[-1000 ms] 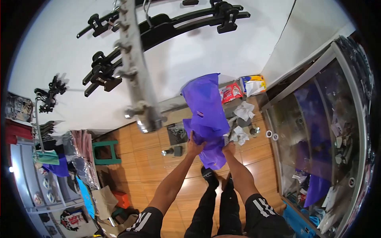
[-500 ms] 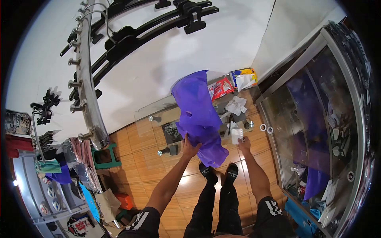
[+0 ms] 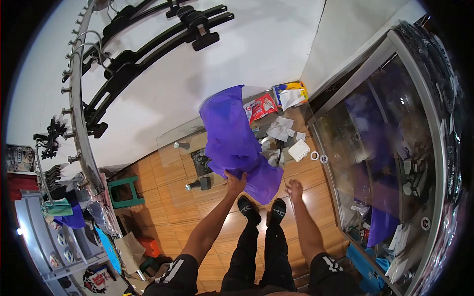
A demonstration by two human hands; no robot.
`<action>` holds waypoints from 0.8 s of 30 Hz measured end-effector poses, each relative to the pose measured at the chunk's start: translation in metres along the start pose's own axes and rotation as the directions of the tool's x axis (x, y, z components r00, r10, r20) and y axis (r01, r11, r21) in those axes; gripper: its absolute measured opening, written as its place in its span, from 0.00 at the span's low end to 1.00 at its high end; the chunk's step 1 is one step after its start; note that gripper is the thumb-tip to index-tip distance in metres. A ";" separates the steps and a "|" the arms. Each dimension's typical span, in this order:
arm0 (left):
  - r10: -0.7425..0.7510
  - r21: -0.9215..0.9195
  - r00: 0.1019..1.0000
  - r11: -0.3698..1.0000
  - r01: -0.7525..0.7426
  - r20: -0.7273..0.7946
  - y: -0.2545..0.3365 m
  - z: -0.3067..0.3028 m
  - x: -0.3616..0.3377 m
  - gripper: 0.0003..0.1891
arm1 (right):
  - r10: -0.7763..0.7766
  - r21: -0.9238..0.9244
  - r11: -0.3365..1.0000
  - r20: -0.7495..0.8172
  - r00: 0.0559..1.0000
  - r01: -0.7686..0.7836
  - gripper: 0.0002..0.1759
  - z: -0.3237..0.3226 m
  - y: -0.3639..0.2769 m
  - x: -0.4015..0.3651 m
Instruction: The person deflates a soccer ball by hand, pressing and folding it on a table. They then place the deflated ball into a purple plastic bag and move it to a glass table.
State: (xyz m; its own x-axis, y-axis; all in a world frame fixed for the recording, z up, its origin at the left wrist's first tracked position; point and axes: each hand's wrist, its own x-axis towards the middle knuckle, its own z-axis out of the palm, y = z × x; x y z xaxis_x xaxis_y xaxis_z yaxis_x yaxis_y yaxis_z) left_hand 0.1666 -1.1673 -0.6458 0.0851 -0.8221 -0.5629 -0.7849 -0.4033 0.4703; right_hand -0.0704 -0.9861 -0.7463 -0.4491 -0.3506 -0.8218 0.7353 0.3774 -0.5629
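A crumpled purple plastic bag lies across the glass tabletop, its near end hanging over the front edge. My left hand holds the bag's lower left part, thumb and fingers closed around a fold of plastic. To the right of the bag, my right hand hovers in the air with loosely bent fingers and nothing visible in it. A small white plastic case lies on the glass, beyond my right hand and apart from it. Whatever is inside the bag is hidden.
Crumpled white paper, a red snack packet and a yellow-blue packet lie toward the back. A glass display cabinet stands on the right. Black hangers hang from a metal rail; a green stool stands left.
My right hand has let go of the white case and drawn back toward me. The case now lies on the glass. My left hand stays on the bag, whose lower end has shifted.
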 end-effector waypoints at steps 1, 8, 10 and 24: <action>-0.037 0.010 0.999 0.999 0.037 -0.003 -0.004 0.012 0.007 0.62 | 0.107 -0.043 0.993 0.029 0.994 -0.105 0.10 -0.013 0.016 -0.012; -0.135 0.179 0.948 0.980 0.085 0.287 -0.013 0.070 0.062 0.61 | 0.476 -0.020 0.866 -0.276 0.835 -0.500 0.08 -0.107 0.125 -0.134; -0.210 0.150 0.894 0.975 0.163 0.395 -0.032 0.094 0.091 0.60 | 0.499 -0.070 0.842 -0.279 0.821 -0.535 0.11 -0.142 0.137 -0.162; -0.025 0.397 0.997 0.916 0.051 -0.071 0.044 0.019 0.006 0.71 | 0.219 0.099 0.976 -0.359 0.907 -0.196 0.20 -0.231 0.080 -0.277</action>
State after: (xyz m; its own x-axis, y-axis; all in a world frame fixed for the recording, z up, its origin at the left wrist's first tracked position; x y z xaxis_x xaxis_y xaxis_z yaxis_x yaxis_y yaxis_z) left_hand 0.1204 -1.1825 -0.6414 0.1480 -0.8383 -0.5247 -0.9587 -0.2519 0.1320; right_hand -0.0047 -0.6605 -0.5836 -0.4285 0.0722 -0.9006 0.8559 0.3518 -0.3791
